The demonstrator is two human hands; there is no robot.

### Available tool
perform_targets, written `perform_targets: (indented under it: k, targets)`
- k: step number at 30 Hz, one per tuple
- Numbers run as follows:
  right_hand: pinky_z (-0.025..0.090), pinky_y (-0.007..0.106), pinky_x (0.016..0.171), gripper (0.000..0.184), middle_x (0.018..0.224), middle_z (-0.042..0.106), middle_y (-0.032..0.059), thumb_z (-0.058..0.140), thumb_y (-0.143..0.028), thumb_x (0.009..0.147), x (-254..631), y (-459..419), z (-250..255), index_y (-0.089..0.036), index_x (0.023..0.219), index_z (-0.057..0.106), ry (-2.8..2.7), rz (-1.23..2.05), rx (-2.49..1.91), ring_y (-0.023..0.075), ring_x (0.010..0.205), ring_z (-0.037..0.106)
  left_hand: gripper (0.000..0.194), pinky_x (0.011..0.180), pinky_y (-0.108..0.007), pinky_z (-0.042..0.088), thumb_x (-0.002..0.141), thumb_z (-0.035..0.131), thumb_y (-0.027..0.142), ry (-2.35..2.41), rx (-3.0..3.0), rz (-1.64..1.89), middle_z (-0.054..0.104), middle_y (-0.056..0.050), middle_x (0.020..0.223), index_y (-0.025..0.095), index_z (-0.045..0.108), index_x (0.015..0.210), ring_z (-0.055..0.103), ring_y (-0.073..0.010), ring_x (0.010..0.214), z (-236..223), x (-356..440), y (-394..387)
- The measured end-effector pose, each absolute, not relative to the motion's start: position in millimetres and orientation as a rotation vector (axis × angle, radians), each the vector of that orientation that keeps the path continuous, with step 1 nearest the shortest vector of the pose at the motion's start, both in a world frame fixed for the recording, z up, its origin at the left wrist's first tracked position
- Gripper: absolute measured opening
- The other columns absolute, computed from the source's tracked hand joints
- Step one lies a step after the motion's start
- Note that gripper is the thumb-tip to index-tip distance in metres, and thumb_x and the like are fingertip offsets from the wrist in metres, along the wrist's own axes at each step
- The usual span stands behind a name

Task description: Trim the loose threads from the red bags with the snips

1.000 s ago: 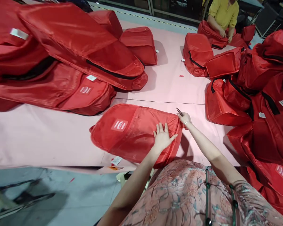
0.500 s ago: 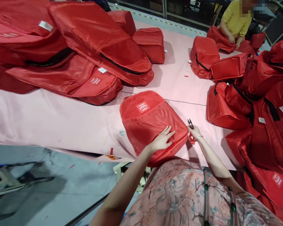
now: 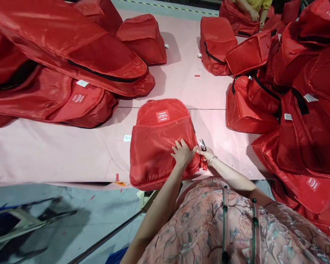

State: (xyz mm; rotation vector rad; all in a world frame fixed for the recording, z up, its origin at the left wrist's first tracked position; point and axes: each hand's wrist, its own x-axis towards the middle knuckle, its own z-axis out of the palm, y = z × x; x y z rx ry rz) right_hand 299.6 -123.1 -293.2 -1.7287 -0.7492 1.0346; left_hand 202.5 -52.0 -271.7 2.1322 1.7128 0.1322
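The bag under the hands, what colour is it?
Red, with a small white label near its top. The bag shows clearly in the head view.

White logo patches sit on the red bag (image 3: pixel 161 135) at the table's near edge, on a large bag (image 3: pixel 71 101) at the left, and on a bag (image 3: pixel 305 183) at the right edge; their lettering is too small to read.
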Motion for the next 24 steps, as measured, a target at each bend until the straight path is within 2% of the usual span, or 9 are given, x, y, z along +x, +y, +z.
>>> perform_targets:
  k: [3, 7, 10, 14, 18, 21, 24]
  targets:
    - [0.041, 0.022, 0.053, 0.021, 0.061, 0.056, 0.0000, 0.059, -0.035, 0.076, 305, -130, -295, -0.015, 0.082, 0.061, -0.721, 1.111, -1.655, 0.0117, 0.061, 0.051, 0.073, 0.092, -0.062, 0.034, 0.077, 0.049, 0.049, 1.687, 2.144, 0.154, 0.029, -0.024, 0.142, 0.010, 0.030, 0.137, 0.032, -0.0426, 0.126, -278, 202, -47]
    - [0.041, 0.023, 0.054, 0.024, 0.060, 0.056, -0.0002, 0.057, -0.037, 0.078, 306, -131, -305, -0.013, 0.081, 0.060, -0.730, 1.164, -1.642, 0.0114, 0.060, 0.051, 0.062, 0.097, -0.050, 0.036, 0.080, 0.046, 0.037, 1.609, 2.160, 0.171, 0.038, -0.020, 0.139, 0.011, 0.033, 0.135, 0.039, -0.0355, 0.124, -283, 195, -38]
    - [0.041, 0.023, 0.055, 0.027, 0.058, 0.056, -0.0006, 0.058, -0.039, 0.075, 307, -119, -314, -0.012, 0.078, 0.059, -0.741, 1.190, -1.631, 0.0109, 0.058, 0.052, 0.062, 0.096, -0.043, 0.039, 0.079, 0.050, 0.037, 1.578, 2.116, 0.111, 0.046, -0.015, 0.134, 0.015, 0.035, 0.135, 0.046, -0.0321, 0.120, -282, 190, -32]
    - [0.041, 0.023, 0.059, 0.027, 0.060, 0.057, -0.0024, 0.062, -0.042, 0.068, 315, -92, -325, -0.015, 0.070, 0.058, -0.756, 1.177, -1.615, 0.0121, 0.062, 0.053, 0.062, 0.097, -0.037, 0.038, 0.080, 0.050, 0.040, 1.562, 2.086, 0.059, 0.045, -0.011, 0.136, 0.017, 0.033, 0.136, 0.046, -0.0279, 0.121, -280, 185, -28]
    - [0.041, 0.022, 0.064, 0.027, 0.068, 0.060, -0.0035, 0.065, -0.044, 0.064, 322, -65, -328, -0.019, 0.069, 0.058, -0.863, 0.979, -1.722, 0.0123, 0.066, 0.055, 0.064, 0.099, -0.034, 0.035, 0.081, 0.049, 0.040, 1.585, 2.058, 0.012, 0.041, -0.010, 0.139, 0.017, 0.031, 0.137, 0.043, -0.0252, 0.124, -279, 186, -29]
    - [0.038, 0.022, 0.063, 0.019, 0.069, 0.061, -0.0016, 0.060, -0.038, 0.072, 324, -56, -326, -0.020, 0.068, 0.056, -1.029, 0.769, -1.868, 0.0130, 0.066, 0.054, 0.064, 0.099, -0.033, 0.035, 0.080, 0.050, 0.041, 1.607, 2.049, -0.003, 0.044, -0.008, 0.137, 0.018, 0.032, 0.137, 0.044, -0.0249, 0.123, -278, 188, -30]
    - [0.036, 0.022, 0.061, 0.021, 0.065, 0.059, -0.0001, 0.051, -0.033, 0.081, 327, -61, -325, -0.019, 0.065, 0.053, -1.195, 0.596, -1.885, 0.0131, 0.064, 0.052, 0.062, 0.095, -0.033, 0.038, 0.080, 0.051, 0.042, 1.611, 2.036, -0.002, 0.051, -0.006, 0.131, 0.022, 0.034, 0.136, 0.048, -0.0244, 0.119, -276, 189, -30]
